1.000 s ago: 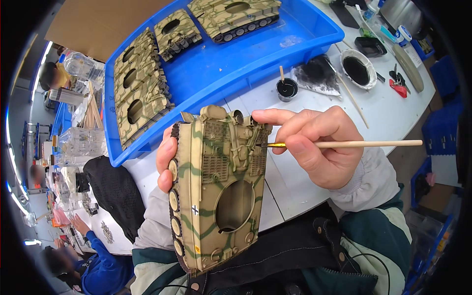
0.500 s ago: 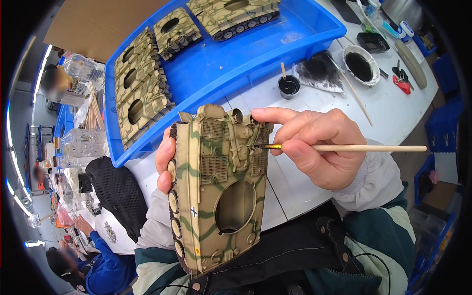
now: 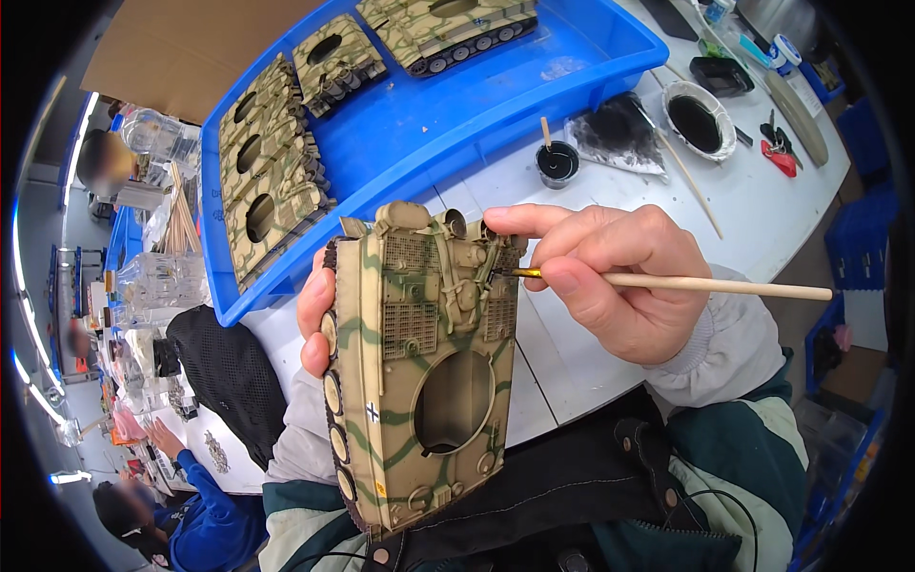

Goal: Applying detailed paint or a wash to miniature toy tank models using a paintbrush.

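Left hand (image 3: 315,310) grips 1 tank hull (image 3: 405,367) by its left side; right hand (image 3: 639,250) pinches 1 brush (image 3: 724,286), tip at the hull's deck. Camouflage appears complete; brushwork looks unfinished, remainder I cannot tell. Beyond the hull: 1 black-filled cup (image 3: 557,166), then 1 blue tray (image 3: 457,114).

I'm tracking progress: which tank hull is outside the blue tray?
The tank hull in the left hand, near the brush; the others sit inside the blue tray.

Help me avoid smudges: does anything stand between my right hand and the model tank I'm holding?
Nothing visible does, except the paintbrush in the right hand itself; its tip is at the grilled far end of the model tank.
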{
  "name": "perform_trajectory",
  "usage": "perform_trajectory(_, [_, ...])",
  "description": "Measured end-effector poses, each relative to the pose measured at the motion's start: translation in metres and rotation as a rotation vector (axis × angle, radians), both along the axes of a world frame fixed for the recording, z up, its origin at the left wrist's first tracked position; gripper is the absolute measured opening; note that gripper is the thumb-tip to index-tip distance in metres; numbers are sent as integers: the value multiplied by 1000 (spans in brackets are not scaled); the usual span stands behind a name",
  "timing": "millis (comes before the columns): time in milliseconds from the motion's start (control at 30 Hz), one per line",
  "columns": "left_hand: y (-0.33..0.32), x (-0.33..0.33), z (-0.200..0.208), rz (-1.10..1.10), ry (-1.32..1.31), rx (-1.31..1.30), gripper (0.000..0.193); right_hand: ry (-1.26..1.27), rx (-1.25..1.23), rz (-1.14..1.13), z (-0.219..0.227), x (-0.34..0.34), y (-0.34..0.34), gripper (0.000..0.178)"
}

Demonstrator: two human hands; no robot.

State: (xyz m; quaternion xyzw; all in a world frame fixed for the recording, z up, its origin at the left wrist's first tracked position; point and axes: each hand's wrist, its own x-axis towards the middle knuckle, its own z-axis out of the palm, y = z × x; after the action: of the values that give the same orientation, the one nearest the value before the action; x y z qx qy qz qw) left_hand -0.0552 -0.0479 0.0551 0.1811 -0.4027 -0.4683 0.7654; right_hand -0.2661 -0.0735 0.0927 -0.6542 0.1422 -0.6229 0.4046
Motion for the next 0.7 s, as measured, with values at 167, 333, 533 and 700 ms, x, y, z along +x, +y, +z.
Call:
perform_trajectory(167, [-3, 13, -9, -127, -50, -160, 34, 3, 0, -29, 2, 0, 0, 8])
perform_trajectory(333, [-1, 10, -12, -94, -41, -117, 38, 10, 17, -47, 0, -2, 1, 8])
perform_trajectory(533, [-8, 15, -6, -316, 92, -126, 28, 153, 84, 113, 9, -12, -1, 8])
perform_trajectory(700, [-2, 11, 3, -287, 80, -42, 21, 135, 31, 160, 7, -13, -2, 9])
